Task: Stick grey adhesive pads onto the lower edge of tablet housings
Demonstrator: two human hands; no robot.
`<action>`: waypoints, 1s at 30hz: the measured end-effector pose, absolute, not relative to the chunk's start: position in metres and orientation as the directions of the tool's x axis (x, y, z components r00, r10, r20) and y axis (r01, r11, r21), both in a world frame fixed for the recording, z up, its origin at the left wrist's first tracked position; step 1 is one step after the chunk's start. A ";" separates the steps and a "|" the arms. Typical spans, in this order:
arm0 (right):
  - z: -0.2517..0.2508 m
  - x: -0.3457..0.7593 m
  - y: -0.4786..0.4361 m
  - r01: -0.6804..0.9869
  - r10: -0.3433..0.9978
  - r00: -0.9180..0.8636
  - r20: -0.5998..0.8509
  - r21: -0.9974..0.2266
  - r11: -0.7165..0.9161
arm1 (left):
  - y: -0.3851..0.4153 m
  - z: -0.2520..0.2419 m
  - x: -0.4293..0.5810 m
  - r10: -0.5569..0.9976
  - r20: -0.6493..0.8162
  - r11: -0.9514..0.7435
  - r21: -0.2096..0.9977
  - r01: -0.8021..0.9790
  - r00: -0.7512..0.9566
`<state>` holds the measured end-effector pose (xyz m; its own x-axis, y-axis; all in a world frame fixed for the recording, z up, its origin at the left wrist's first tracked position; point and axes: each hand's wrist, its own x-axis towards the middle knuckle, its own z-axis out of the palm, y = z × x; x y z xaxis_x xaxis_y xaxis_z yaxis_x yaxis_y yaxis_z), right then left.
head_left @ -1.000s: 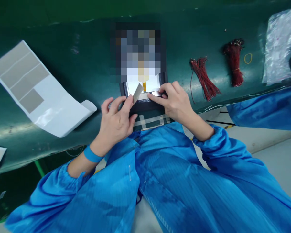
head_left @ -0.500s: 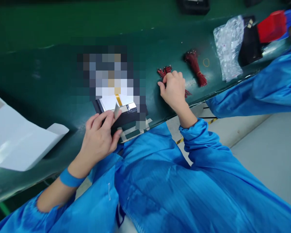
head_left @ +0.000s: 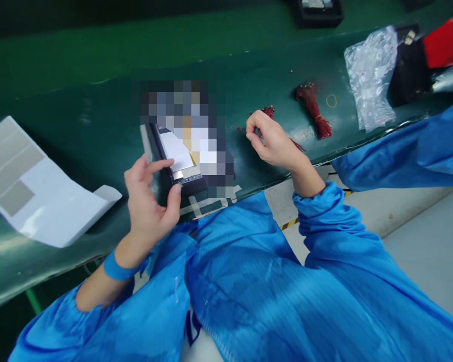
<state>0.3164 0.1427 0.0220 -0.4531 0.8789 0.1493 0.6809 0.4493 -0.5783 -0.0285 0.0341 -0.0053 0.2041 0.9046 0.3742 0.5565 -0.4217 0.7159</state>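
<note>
My left hand [head_left: 147, 198] is at the near left corner of a black tray-like case [head_left: 191, 187]. Its index finger reaches over a flat white piece [head_left: 177, 151] in the case, and the thumb is at the case's near edge. A thin grey strip [head_left: 146, 143] sticks up from between this hand's fingers. My right hand [head_left: 272, 138] is closed in a pinch over a loose bunch of dark red wires [head_left: 269, 111]. One thin red-and-black wire [head_left: 238, 128] pokes out left from its fingertips. Blurring hides the upper part of the case.
A tied bundle of red wires [head_left: 313, 110] lies right of my right hand, near a rubber band [head_left: 331, 101]. Farther right are a clear plastic bag [head_left: 372, 80] and a red container [head_left: 447, 42]. A white sheet with grey strips [head_left: 56, 201] lies left. A co-worker's blue sleeve [head_left: 407, 146] is at right.
My right hand has drawn a wire out leftward from the bunch. My left hand has turned up, taking the grey strip to the case's left side, and its index finger now reaches over the white piece.
</note>
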 end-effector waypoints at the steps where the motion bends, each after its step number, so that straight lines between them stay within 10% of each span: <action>1: 0.026 0.313 0.141 0.629 0.869 -0.471 0.151 -0.633 0.451 | 0.039 -0.004 -0.022 0.904 0.381 -0.423 0.732 0.534 0.195; 9: 0.037 0.295 0.134 0.628 0.826 -0.541 0.158 -0.578 0.521 | 0.092 -0.002 0.035 0.951 0.215 -0.269 0.929 0.254 0.220; 18: 0.020 0.364 0.169 0.720 0.974 -0.083 0.213 -0.663 0.206 | 0.119 -0.003 0.052 0.949 0.100 -0.169 0.962 0.214 0.300; 23: 0.045 0.354 0.159 0.534 0.933 -0.076 0.351 -0.777 0.335 | 0.115 0.006 0.058 0.955 0.078 -0.145 0.964 0.222 0.286; 30: 0.060 0.296 0.110 0.073 0.906 -0.410 0.107 -0.986 0.150 | 0.092 0.024 0.064 0.943 0.070 -0.081 0.997 0.019 0.325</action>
